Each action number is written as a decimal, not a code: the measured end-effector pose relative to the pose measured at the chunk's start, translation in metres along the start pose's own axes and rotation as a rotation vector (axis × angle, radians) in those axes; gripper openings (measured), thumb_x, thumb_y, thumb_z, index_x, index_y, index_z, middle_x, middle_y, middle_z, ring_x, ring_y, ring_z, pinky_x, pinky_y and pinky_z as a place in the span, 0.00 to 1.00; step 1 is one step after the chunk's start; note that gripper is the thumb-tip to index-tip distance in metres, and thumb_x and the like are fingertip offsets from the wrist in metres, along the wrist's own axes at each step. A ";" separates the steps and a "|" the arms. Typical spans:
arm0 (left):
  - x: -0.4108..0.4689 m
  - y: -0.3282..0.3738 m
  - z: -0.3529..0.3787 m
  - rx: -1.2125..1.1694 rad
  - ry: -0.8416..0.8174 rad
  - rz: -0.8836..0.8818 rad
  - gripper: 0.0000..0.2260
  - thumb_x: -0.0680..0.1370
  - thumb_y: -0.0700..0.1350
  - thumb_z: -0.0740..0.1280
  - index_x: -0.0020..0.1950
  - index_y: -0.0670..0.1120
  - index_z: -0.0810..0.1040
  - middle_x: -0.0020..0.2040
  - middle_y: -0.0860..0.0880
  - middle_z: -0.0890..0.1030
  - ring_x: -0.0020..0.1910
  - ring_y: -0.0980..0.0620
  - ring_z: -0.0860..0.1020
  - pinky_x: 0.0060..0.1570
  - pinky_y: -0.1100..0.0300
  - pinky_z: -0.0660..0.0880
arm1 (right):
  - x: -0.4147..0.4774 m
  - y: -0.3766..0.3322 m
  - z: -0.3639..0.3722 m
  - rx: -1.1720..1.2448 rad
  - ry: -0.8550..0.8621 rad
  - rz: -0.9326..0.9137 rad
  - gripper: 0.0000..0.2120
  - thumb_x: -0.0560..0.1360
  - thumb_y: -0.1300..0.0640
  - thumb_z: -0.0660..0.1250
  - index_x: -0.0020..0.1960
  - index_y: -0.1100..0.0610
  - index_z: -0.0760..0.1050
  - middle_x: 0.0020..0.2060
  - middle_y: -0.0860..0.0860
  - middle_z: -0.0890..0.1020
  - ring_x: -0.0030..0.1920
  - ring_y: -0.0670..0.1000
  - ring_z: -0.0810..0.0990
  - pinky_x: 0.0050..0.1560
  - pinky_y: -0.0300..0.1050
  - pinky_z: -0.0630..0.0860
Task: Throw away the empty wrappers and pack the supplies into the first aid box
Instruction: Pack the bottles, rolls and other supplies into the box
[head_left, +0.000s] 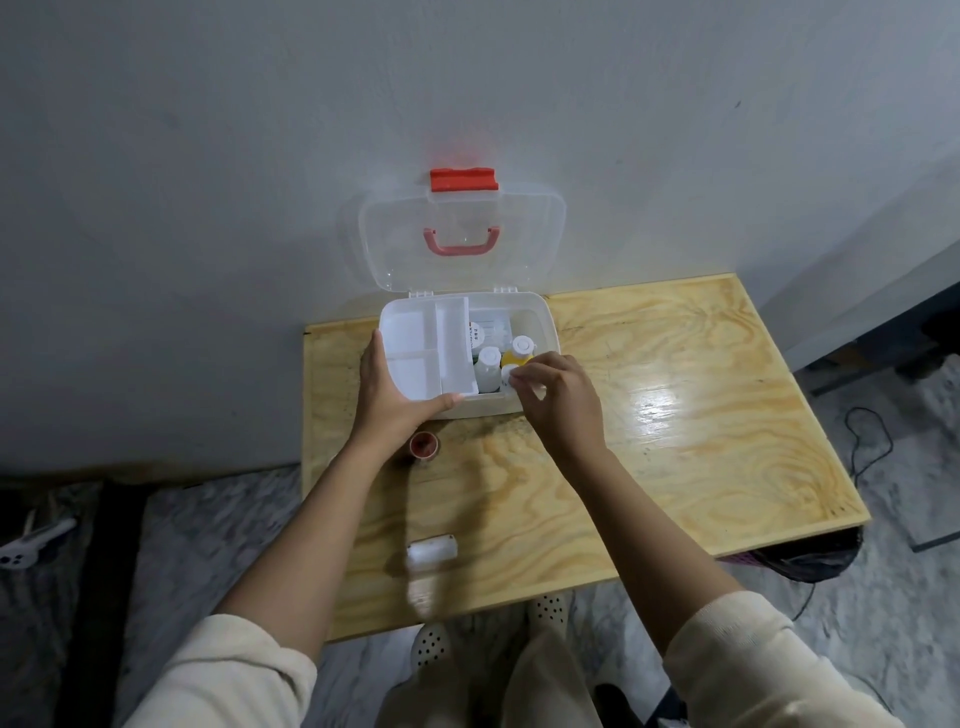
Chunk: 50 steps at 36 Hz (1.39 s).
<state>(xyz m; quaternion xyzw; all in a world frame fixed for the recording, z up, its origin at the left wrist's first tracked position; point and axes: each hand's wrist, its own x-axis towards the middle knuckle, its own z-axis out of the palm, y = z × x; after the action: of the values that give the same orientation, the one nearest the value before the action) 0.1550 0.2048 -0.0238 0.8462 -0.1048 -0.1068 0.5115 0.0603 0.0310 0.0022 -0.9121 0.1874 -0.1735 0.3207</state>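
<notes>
The white first aid box stands open at the table's far edge, its clear lid leaning back against the wall. My left hand grips the white divided tray over the box's left half. My right hand pinches the white cap of a small bottle inside the box. Two more white-capped bottles stand beside it, one with a yellow body. A tape roll with a red core lies just in front of the box. A white bottle lies on its side near the table's front edge.
The wooden table is pushed against a grey wall. A black cable trails on the floor at the right. A dark bag hangs below the table's right front corner. My feet in spotted slippers are under the front edge.
</notes>
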 end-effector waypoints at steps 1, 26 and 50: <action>0.000 0.000 0.000 0.000 -0.008 -0.003 0.50 0.59 0.51 0.82 0.74 0.52 0.57 0.71 0.50 0.64 0.69 0.51 0.63 0.63 0.56 0.66 | 0.003 0.000 -0.001 0.003 -0.014 0.012 0.05 0.73 0.58 0.68 0.42 0.56 0.82 0.42 0.51 0.82 0.48 0.54 0.76 0.37 0.47 0.74; -0.004 0.002 -0.006 -0.034 -0.099 -0.056 0.51 0.65 0.49 0.79 0.78 0.51 0.50 0.75 0.50 0.56 0.74 0.52 0.58 0.70 0.56 0.61 | -0.095 -0.008 0.033 0.077 0.028 -0.138 0.10 0.74 0.62 0.66 0.54 0.60 0.77 0.50 0.57 0.78 0.53 0.51 0.73 0.53 0.43 0.73; -0.008 -0.005 0.005 -0.092 -0.032 -0.079 0.52 0.67 0.46 0.79 0.79 0.51 0.46 0.73 0.60 0.53 0.71 0.63 0.54 0.68 0.65 0.55 | -0.097 0.080 0.031 0.035 -0.012 0.223 0.12 0.79 0.57 0.58 0.58 0.62 0.74 0.54 0.60 0.77 0.56 0.60 0.74 0.55 0.42 0.66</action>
<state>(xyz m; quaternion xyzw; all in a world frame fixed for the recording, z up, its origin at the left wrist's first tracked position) 0.1462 0.2049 -0.0298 0.8234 -0.0746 -0.1452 0.5435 -0.0293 0.0331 -0.0913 -0.8809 0.2826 -0.1348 0.3550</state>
